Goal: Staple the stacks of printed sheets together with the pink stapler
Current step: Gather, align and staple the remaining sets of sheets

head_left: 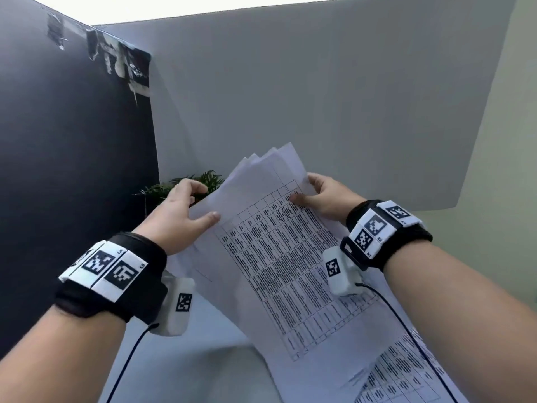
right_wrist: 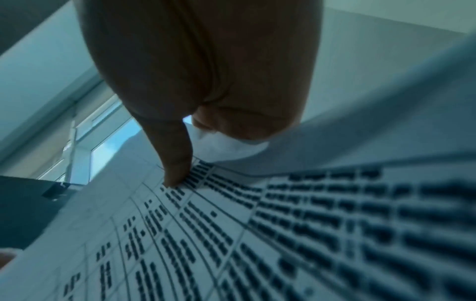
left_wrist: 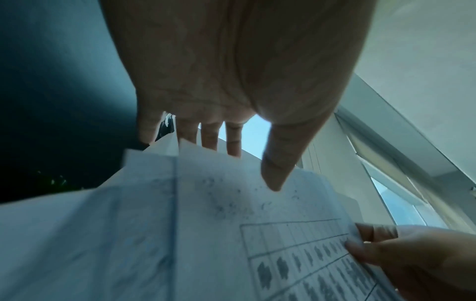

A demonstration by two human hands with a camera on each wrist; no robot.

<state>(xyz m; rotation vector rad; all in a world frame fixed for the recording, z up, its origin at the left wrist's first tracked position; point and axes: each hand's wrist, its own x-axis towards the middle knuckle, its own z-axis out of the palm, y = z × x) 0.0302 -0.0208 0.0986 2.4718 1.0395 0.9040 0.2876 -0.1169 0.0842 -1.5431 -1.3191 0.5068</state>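
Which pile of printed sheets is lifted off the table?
The fanned stack, which both the left hand and right hand hold up by its edges. The other sheets lie flat at lower right.

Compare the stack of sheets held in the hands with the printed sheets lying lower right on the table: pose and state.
The held stack is lifted and tilted, while the table sheets lie flat. The held stack is gripped at its far end by the left hand and the right hand, thumbs on top; the table sheets are untouched. The held stack's far corners are fanned out unevenly; the table sheets' edges mostly run out of view. Both carry printed tables.
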